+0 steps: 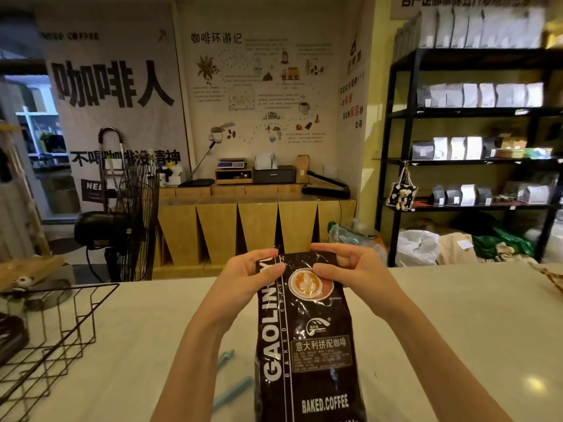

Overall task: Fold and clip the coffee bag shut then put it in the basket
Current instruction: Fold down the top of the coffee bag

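Left hand (243, 281) and right hand (350, 269) pinch coffee bag (307, 345) top edge above counter (441, 330)

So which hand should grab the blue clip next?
Probably the left hand: the blue clip lies on the counter left of the coffee bag, under that arm. The right hand can hold the fold.

Pale counter (441, 330), wire basket (61, 324), blue clips (233, 392)
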Motion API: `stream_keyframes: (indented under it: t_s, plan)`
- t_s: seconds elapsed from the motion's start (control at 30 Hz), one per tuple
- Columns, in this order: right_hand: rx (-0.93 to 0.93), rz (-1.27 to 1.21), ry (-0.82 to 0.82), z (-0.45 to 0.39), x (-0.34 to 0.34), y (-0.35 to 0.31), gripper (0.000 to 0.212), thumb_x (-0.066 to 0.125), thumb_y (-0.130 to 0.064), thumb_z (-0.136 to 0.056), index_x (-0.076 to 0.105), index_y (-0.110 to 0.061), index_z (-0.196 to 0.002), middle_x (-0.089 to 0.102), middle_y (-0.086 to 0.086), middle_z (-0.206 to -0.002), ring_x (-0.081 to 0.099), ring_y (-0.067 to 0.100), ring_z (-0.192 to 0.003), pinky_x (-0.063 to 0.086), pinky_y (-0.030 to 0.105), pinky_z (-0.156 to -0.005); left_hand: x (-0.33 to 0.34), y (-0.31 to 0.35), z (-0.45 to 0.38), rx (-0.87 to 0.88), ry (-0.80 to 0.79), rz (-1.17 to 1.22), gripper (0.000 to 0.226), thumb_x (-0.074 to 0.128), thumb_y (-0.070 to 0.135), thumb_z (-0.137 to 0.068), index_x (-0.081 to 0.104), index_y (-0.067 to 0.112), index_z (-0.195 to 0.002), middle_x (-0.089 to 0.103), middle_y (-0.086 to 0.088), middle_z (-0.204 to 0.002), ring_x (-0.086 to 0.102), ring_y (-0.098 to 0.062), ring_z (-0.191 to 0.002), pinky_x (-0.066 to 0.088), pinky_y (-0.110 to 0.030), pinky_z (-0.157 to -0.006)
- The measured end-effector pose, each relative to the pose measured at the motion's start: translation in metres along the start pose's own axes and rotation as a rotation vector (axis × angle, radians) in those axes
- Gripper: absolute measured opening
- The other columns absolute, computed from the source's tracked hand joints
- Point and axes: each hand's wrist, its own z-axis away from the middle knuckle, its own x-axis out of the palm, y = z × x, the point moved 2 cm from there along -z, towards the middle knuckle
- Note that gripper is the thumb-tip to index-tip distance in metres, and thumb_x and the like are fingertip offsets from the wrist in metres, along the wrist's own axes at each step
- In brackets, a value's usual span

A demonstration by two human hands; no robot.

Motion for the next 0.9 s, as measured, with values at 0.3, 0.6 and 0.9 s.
stream_keyframes:
  t_s: [0.3, 0.6, 0.9]
  plan:
    - [0.016, 0.015, 0.022, 0.003, -0.008, -0.006, 0.021, 0.067, -0.012, -0.077, 0.067, -0.013, -0.098, 0.075, 0.004, -0.078, 0.072, 0.014, -0.071, 0.055, 0.018, -0.057, 0.005, 0.001, -0.005, 0.033, -0.007, 0.048, 0.021, 0.063, 0.016, -0.080, 0.065, 0.005, -0.098, 0.074, -0.010, -0.077, 0.071, -0.020, -0.070, 0.055, -0.027, -0.064]
    - [0.045, 0.083, 0.079, 0.002, -0.013, 0.006, 0.008, 0.071, -0.014, -0.074, 0.071, -0.019, -0.080, 0.070, 0.001, -0.083, 0.069, 0.009, -0.073, 0.052, 0.014, -0.060, 0.008, 0.002, -0.005, 0.009, -0.061, -0.144, 0.019, 0.052, 0.028, -0.089, 0.068, 0.023, -0.097, 0.069, -0.002, -0.090, 0.065, -0.002, -0.082, 0.049, -0.021, -0.081]
    - [0.094, -0.012, 0.022, -0.003, -0.008, 0.016, 0.011, 0.065, -0.015, -0.079, 0.070, -0.013, -0.089, 0.073, 0.006, -0.086, 0.070, 0.020, -0.079, 0.056, 0.024, -0.070, 0.008, -0.007, -0.005, 0.000, 0.061, 0.021, 0.018, 0.059, 0.023, -0.084, 0.067, 0.010, -0.093, 0.070, -0.003, -0.074, 0.065, -0.013, -0.067, 0.050, -0.024, -0.064]
